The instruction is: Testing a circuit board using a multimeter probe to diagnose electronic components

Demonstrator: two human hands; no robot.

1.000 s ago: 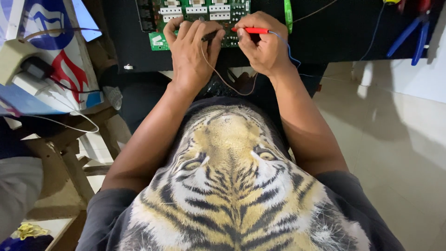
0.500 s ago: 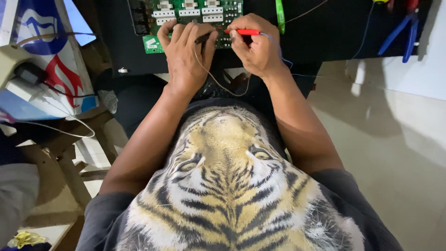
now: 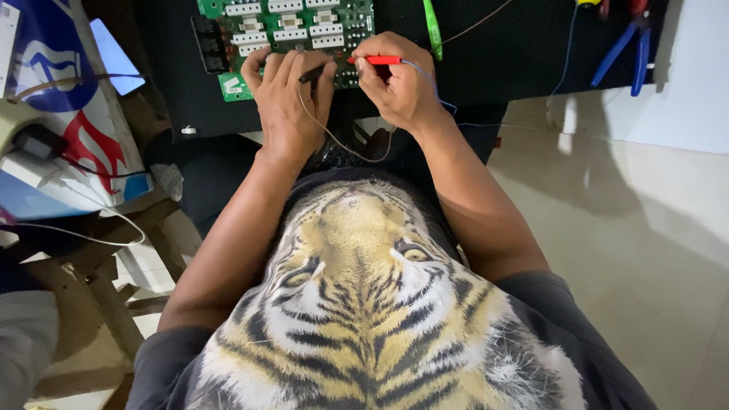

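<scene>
Two probes are touching the green board on the black bench: your left hand is gripping the black probe, your right hand the red probe. Probing is under way; repositioning calls for steady tips.

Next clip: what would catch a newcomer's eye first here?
The big tiger-face shirt fills the lower half of the view. Above it, at the top centre, the left hand holds a black probe and the right hand a red probe, both over a green circuit board on a black work surface. Blue-handled pliers lie at the top right.
</scene>
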